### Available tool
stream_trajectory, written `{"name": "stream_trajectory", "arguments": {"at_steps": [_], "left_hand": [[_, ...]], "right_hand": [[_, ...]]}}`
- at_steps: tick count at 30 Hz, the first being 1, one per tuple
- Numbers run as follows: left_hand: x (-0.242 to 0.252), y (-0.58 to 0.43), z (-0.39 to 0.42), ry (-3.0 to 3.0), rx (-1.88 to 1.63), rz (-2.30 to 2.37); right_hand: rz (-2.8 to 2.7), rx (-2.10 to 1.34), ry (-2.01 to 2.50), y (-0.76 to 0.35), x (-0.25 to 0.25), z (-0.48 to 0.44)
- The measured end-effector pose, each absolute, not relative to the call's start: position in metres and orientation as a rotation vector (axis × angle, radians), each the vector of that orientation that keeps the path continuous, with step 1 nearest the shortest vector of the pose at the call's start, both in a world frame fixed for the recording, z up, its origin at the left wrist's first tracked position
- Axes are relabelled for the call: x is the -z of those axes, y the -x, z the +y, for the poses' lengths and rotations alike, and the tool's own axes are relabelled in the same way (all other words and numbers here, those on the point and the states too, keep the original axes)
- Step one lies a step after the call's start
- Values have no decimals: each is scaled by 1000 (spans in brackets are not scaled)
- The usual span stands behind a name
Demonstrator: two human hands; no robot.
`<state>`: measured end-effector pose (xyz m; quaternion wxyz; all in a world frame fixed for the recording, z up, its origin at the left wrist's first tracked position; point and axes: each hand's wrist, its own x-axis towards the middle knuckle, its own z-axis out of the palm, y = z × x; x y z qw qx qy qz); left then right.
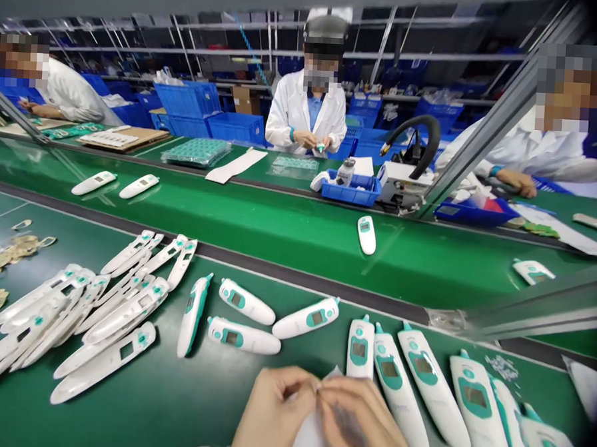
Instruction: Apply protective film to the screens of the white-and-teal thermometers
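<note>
I am pinching a thin, pale plastic film point(311, 441) between both hands at the bottom of my view, my left hand point(272, 415) and my right hand point(363, 424) closing in on it from either side. My fingertips point(318, 387) are coming together at its top edge and clamping it there, while the rest of the sheet hangs down between my palms, partly hidden by them. The film is just above a green conveyor belt point(169, 403), close to a row of white-and-teal ear thermometers point(399, 395) lying with their tips pointing away from me, just beside my right hand. Further left, more of these thermometers point(244, 307) are lying loosely, and a heap of long white housing shells point(74, 312) is piled beyond them. Tan loops point(7, 248) are scattered at the belt's left edge, but I cannot tell what they are. Across a second green belt, a co-worker in a white coat point(307, 110) is handling something small, behind a blue plastic crate point(350, 189).
</note>
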<state>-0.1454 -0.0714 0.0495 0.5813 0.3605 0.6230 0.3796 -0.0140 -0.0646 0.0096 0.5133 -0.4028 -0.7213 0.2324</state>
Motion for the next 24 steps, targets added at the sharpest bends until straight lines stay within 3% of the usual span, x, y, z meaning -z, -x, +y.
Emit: {"name": "stream_trajectory", "arguments": {"at_steps": [9,24], "left_hand": [[-48,150,-73,-610,-912,1338],[-42,152,-69,-988,-794,1493]], "right_hand": [[-1752,-990,1123,-5,-28,-68],[-1932,-889,957,-15,-35,-66]]}}
